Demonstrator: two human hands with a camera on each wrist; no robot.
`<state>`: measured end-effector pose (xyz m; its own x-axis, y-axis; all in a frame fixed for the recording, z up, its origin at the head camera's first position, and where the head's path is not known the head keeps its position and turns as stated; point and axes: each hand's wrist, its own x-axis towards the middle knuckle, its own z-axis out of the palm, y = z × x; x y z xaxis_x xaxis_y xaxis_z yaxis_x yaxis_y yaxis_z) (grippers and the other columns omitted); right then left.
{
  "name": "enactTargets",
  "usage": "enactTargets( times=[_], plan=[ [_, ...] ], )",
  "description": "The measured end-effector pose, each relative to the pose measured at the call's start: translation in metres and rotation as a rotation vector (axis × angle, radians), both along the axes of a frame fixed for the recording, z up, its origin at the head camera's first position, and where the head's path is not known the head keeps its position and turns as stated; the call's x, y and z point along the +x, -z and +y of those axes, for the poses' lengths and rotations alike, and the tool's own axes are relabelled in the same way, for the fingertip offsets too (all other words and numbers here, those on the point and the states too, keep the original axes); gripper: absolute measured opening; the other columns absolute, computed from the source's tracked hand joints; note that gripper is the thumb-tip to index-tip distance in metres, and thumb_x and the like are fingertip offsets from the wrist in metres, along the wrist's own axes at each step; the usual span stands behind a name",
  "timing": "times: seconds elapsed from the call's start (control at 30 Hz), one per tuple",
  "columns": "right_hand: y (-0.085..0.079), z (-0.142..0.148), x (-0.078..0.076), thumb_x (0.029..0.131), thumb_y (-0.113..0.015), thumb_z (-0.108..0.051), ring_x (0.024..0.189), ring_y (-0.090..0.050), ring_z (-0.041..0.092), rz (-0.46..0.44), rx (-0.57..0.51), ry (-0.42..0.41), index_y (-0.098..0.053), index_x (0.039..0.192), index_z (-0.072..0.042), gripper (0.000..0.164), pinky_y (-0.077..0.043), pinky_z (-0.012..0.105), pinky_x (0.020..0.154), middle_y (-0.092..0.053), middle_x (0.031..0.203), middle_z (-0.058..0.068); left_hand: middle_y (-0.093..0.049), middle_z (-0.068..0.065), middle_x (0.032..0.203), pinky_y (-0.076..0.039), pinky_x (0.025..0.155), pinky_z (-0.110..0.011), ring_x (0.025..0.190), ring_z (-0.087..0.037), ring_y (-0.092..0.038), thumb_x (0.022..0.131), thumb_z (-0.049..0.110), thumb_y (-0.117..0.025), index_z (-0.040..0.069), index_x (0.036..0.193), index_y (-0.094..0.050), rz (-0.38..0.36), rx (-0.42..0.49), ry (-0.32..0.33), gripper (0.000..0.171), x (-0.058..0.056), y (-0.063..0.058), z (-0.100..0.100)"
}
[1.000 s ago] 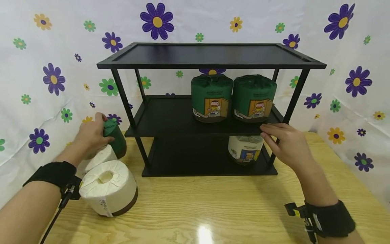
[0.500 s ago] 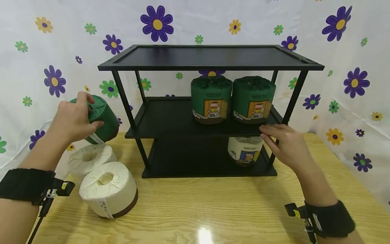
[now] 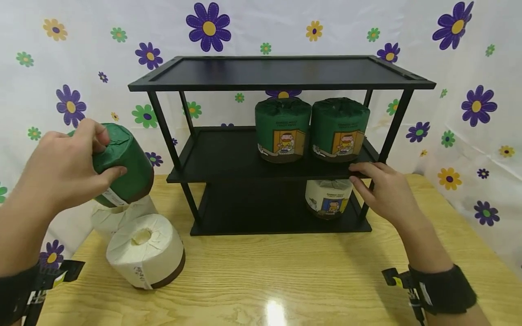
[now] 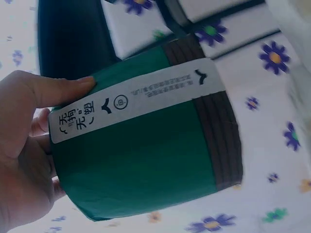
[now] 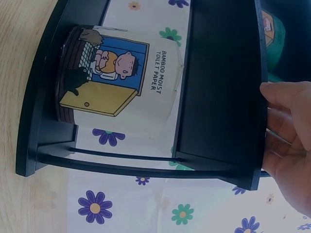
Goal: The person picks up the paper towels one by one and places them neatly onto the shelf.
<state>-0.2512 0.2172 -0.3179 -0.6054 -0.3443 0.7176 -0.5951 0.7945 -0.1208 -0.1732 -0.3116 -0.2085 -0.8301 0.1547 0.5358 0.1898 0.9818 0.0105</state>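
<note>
My left hand [image 3: 69, 163] grips a green-wrapped toilet paper roll [image 3: 128, 170] by its top end, tilted in the air left of the rack. A white label strip and dark brown bottom band show on this roll [image 4: 141, 145] in the left wrist view. My right hand [image 3: 379, 188] holds the front edge of the middle shelf [image 3: 228, 174] near its right end, thumb lower than the fingers. Behind that edge stand two more green rolls [image 3: 281, 120], side by side. One white-wrapped roll [image 5: 126, 77] stands on the bottom shelf at the right.
A black three-level rack [image 3: 281, 72] stands on the wooden table [image 3: 261, 276]. Left of it sit two white-wrapped rolls, the front one [image 3: 134, 267] in plain view and the rear one [image 3: 142, 206] partly covered by the held roll. A flowered cloth [image 3: 244, 22] hangs behind.
My left hand has lifted the green roll from behind the white rolls, then drawn it left and nearer to me, tilting it. My right hand has stayed at the shelf edge.
</note>
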Motion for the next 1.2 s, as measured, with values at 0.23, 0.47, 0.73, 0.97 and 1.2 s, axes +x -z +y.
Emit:
enactTargets(
  times=[0.23, 0.47, 0.73, 0.97, 1.2],
  plan=[
    [0.0, 0.0, 0.0, 0.087, -0.074, -0.007, 0.076, -0.068, 0.03, -0.006, -0.019, 0.002, -0.062, 0.092, -0.006, 0.013, -0.048, 0.035, 0.054, -0.076, 0.104, 0.015, -0.069, -0.029, 0.084, -0.044, 0.071, -0.056, 0.08, -0.045, -0.054, 0.058, 0.016, -0.094, -0.002, 0.108, -0.048, 0.082, -0.023, 0.067, 0.07, 0.036, 0.002, 0.035],
    [0.0, 0.0, 0.0, 0.086, -0.074, -0.001, 0.079, -0.07, 0.033, -0.005, -0.008, -0.007, -0.053, 0.078, -0.01, 0.023, -0.046, 0.032, 0.051, -0.076, 0.104, 0.016, -0.07, -0.013, 0.077, -0.047, 0.078, -0.052, 0.08, -0.034, -0.06, 0.051, 0.021, -0.094, 0.004, 0.102, -0.051, 0.134, -0.029, 0.298, 0.068, 0.054, 0.01, 0.065],
    [-0.001, 0.001, 0.002, 0.084, -0.07, 0.005, 0.09, -0.069, 0.035, -0.01, 0.023, -0.013, -0.056, 0.077, -0.011, 0.022, -0.05, 0.037, 0.055, -0.076, 0.107, 0.015, -0.062, 0.004, 0.076, -0.054, 0.072, -0.045, 0.085, -0.026, -0.06, 0.052, 0.021, -0.097, 0.013, 0.096, -0.05, 0.055, 0.002, 0.395, 0.065, 0.062, 0.025, 0.093],
    [-0.002, 0.001, 0.004, 0.082, -0.069, 0.005, 0.092, -0.068, 0.036, -0.039, 0.039, 0.012, -0.054, 0.077, -0.012, 0.024, -0.049, 0.037, 0.056, -0.075, 0.11, 0.015, -0.056, 0.013, 0.075, -0.048, 0.079, -0.037, 0.079, -0.01, -0.058, 0.062, 0.026, -0.094, 0.018, 0.096, -0.049, -0.077, 0.01, 0.49, 0.057, 0.054, 0.058, 0.124],
    [-0.002, -0.001, 0.002, 0.082, -0.068, 0.006, 0.088, -0.069, 0.036, -0.024, 0.04, 0.01, -0.047, 0.07, -0.012, 0.03, -0.042, 0.032, 0.054, -0.075, 0.108, 0.015, -0.043, 0.016, 0.063, -0.042, 0.079, -0.034, 0.062, 0.001, -0.049, 0.067, 0.03, -0.091, 0.019, 0.094, -0.043, -0.184, -0.096, 0.633, 0.056, 0.038, 0.096, 0.145]
  ],
)
